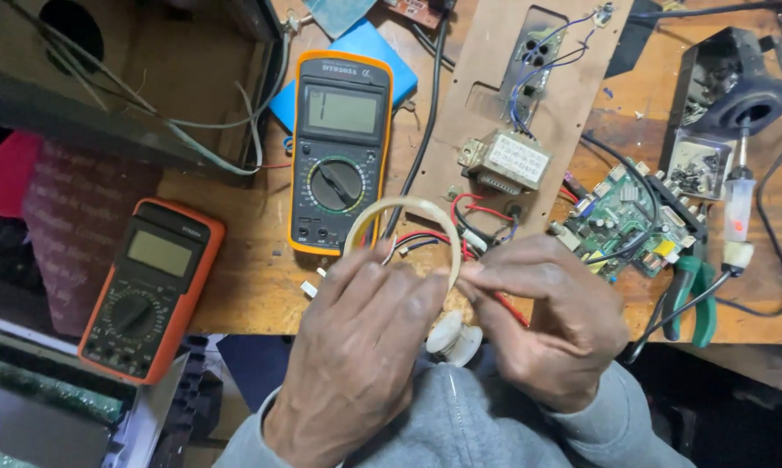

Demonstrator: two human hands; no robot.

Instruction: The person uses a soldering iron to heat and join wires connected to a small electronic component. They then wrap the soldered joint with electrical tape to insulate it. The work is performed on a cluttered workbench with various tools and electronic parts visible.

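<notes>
My left hand (356, 355) and my right hand (547, 325) meet over the front edge of the wooden workbench (252, 277). Both pinch a thin pale tape roll ring (400, 212), which stands upright between the fingertips. Red and black wires (443, 238) run behind the ring and under my right fingers. They lead toward a small transformer (505, 161) mounted on a brown board (573, 95). A white round part (453, 338) lies below my hands. Just left of the ring lies a yellow multimeter (339, 152).
An orange multimeter (153, 290) lies at the bench's left front corner. A green circuit board (625, 221), green-handled pliers (694, 295) and a soldering iron (738, 208) with its stand (738, 87) are at the right. A wooden box (122, 78) with loose cables sits at back left.
</notes>
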